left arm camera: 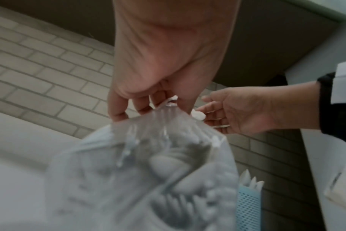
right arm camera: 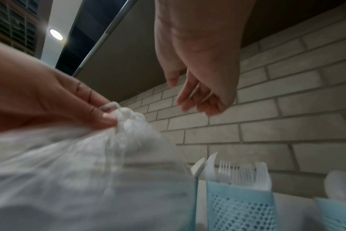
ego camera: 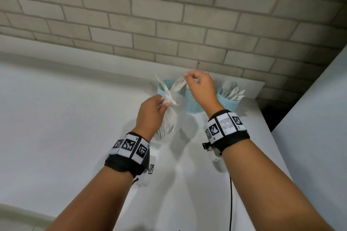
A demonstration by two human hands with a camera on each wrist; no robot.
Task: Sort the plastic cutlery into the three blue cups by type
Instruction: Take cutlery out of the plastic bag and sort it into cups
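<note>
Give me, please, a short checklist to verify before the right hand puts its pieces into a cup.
1. The left hand grips the bag by its gathered neck: ok.
2. The right hand pinches the white cutlery above the cups: ok.
3. Type of the held pieces is known: cannot tell, they are blurred.
4. The right cup holds spoons and the middle cup holds forks: ok.
5. The left cup is free to receive pieces: cannot tell, the bag and held cutlery partly hide it.
6. The cups stand upright: ok.
</note>
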